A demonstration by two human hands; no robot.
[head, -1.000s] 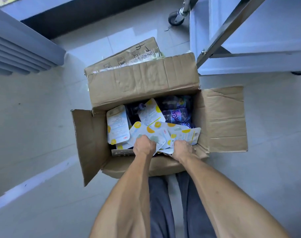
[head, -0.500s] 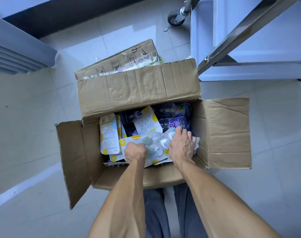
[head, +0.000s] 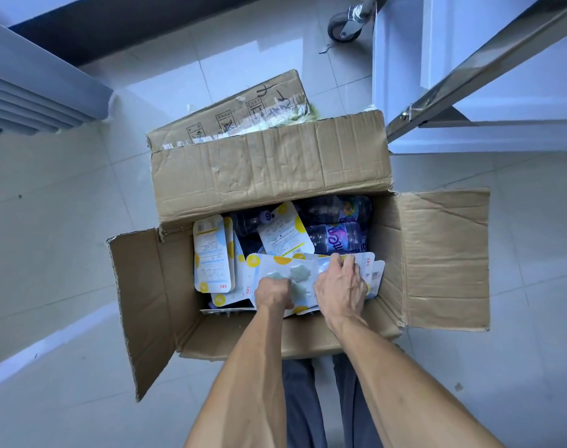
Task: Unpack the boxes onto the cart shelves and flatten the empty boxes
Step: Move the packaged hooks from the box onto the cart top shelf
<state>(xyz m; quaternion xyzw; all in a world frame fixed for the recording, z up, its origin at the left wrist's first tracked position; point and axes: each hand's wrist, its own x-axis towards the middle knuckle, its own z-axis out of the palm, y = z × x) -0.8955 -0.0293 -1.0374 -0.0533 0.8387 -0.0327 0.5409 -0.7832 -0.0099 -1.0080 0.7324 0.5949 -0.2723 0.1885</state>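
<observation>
Both hands gripped the white-and-yellow blister-card packs (head: 311,276): left hand (head: 273,292) clenched on the near edge, right hand (head: 340,286) curled over the far edge; best squared together before lifting from the open brown cardboard box (head: 269,169).

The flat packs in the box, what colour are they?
White flat packs with yellow dots; head view.

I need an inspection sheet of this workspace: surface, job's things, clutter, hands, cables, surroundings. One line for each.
Surface: pale tiled floor.
Job's things: open brown cardboard box holding white-and-yellow blister cards and dark plastic bottles; white cart shelf beyond.
Clutter: second taped cardboard box behind.
Hands: left hand grips the cards; right hand holds the top card.
Cables: nothing seen.
Surroundings: grey caster wheel, steel cart bar.
</observation>
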